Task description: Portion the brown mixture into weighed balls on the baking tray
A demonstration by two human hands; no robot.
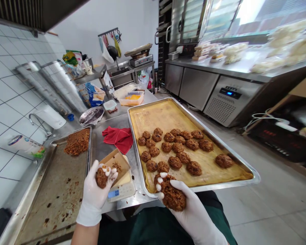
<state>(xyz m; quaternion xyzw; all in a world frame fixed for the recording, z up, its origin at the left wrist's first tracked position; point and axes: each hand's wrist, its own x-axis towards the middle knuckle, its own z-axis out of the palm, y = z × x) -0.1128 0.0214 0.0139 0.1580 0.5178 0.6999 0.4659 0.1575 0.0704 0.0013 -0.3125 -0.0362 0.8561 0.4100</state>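
Both hands wear white gloves. My left hand (95, 192) is closed round a small brown dough ball (101, 177), held just above a digital scale (121, 190) that carries a cardboard scoop (116, 162). My right hand (186, 204) grips a larger flattened brown dough patty (172, 196) at the near edge of a steel baking tray (247, 168). Several brown patties (175, 148) lie in rows on the tray's yellow paper. A second steel tray (56, 190) to the left holds a heap of brown mix (78, 141) at its far end.
A red cloth (118, 137) lies between the trays. Behind are a metal bowl (91, 115), plastic tubs (131, 98), a paper roll (49, 117) and a tiled wall. A steel refrigerated counter (214, 88) runs along the right across the floor aisle.
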